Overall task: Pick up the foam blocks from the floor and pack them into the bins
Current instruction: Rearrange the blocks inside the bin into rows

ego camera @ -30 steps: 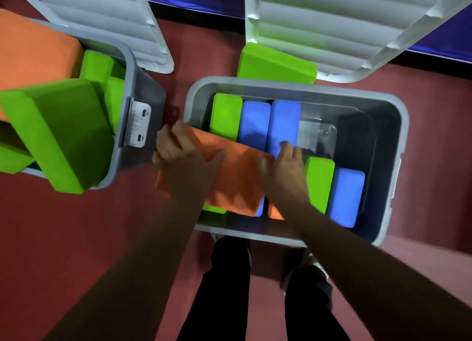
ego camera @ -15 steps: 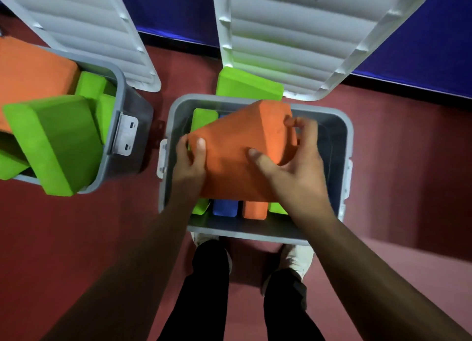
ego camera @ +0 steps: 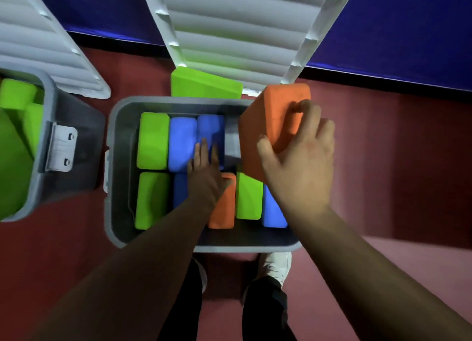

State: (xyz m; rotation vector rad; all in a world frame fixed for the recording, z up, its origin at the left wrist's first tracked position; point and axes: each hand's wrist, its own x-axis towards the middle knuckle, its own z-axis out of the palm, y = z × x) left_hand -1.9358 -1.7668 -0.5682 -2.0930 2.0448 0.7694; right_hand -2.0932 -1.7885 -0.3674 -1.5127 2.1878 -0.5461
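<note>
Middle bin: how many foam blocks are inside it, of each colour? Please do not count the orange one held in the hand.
Green blocks: 3
Blue blocks: 4
Orange blocks: 1
Total: 8, without the held orange block.

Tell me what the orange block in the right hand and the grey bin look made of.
Orange block: foam by its look, matte, finely grainy face, rounded corners, no glare. Grey bin: probably moulded plastic, smooth, faint sheen along its rim.

Dim, bluish light; motion blur throughout; wide-angle warp at edges; forearms shadowed.
</note>
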